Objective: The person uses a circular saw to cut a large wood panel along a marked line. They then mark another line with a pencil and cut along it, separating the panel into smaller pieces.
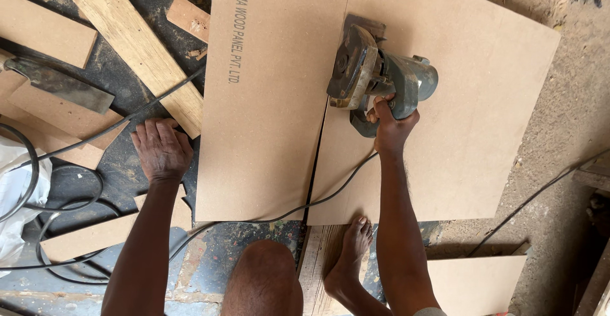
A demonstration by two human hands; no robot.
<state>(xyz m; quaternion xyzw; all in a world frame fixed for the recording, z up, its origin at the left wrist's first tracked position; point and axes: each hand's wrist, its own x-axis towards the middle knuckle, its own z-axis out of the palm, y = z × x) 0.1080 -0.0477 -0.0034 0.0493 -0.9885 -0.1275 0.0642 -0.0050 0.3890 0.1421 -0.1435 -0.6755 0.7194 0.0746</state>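
Observation:
My right hand [389, 122] grips the handle of a grey-green circular saw [372, 74] that rests on a large brown fibreboard panel [470, 100]. A cut line runs from the panel's near edge up to the saw, splitting the near part in two. My left hand [162, 147] lies flat on the dark floor just left of the panel, fingers spread, beside the end of a pale wooden plank [136, 42]. My bare foot [349, 252] stands on a board under the panel's near edge, and my knee [264, 278] is bent beside it.
The saw's black power cord [330, 192] trails across the panel towards me, and more black cable [38, 182] loops at the left. Offcuts of board [44, 30] and a hand saw [60, 84] lie at the left. Sandy ground [572, 100] is at the right.

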